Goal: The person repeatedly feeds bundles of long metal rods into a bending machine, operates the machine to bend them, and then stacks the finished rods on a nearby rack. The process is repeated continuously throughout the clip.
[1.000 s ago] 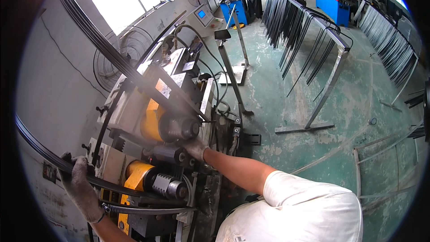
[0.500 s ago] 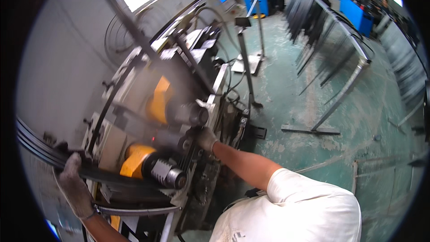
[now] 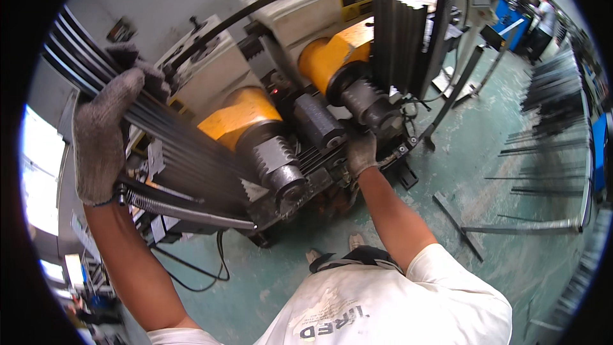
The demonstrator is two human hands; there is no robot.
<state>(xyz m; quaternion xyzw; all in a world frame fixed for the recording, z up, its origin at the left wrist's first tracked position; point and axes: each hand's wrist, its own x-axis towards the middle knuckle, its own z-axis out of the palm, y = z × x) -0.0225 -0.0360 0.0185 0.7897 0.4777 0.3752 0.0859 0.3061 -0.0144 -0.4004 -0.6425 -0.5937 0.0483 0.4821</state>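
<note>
My left hand (image 3: 102,137), in a grey knitted glove, is closed round a bundle of long dark strips (image 3: 73,57) at the left. The strips slant down to the right, toward the machine's near-left roller head. My right hand (image 3: 362,154), also gloved, reaches into the machine between its two roller heads, beside a dark hexagonal block (image 3: 318,121). Its fingers are hidden, so what they touch cannot be seen. Both the near roller (image 3: 278,166) with jagged teeth and the far roller (image 3: 370,103) stick out from yellow housings (image 3: 246,112).
A coiled spring (image 3: 159,203) and a metal bar run below the strips. Upright dark bars (image 3: 384,32) stand beside the far roller. To the right, a rack (image 3: 523,229) carries many hanging dark strips. A person (image 3: 544,22) stands by blue cabinets at the far right.
My view has swung left, so the machine now sits nearer the middle. My left hand still grips the strips, which now slope more steeply. My right hand stays at the machine.
</note>
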